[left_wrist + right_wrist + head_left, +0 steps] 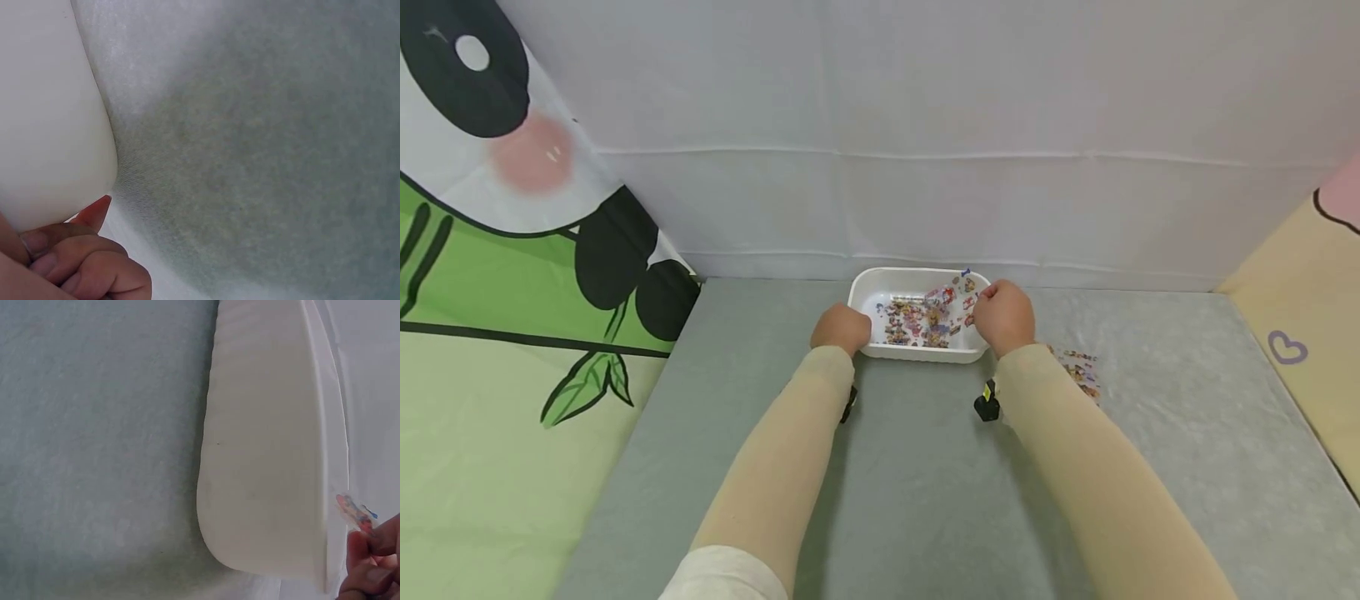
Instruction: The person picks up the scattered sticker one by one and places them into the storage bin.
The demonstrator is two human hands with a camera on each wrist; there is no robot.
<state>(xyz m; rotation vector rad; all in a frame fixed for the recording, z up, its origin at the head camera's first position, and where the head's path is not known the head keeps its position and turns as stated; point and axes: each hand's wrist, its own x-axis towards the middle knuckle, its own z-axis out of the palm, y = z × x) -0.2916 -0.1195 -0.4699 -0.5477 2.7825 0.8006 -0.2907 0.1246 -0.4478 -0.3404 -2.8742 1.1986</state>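
Observation:
A white plastic tray [917,354] stands on the grey cloth near the back wall, with clear sticker sheets [907,322] of small colourful figures inside. My left hand [841,328] grips its left end, fingers curled at the corner of the tray [50,119] in the left wrist view. Over the right end, my right hand [1004,320] pinches a clear sticker sheet [964,292], which hangs above the others. The right wrist view shows a bit of that sheet [355,511] between thumb and finger, just past the tray's rim [323,506].
Another sticker sheet [1082,372] lies on the grey tabletop [917,500], partly behind my right forearm. A white cloth wall [925,208] rises right behind the tray. Printed cloths hang at the left [497,400] and right [1292,292] sides.

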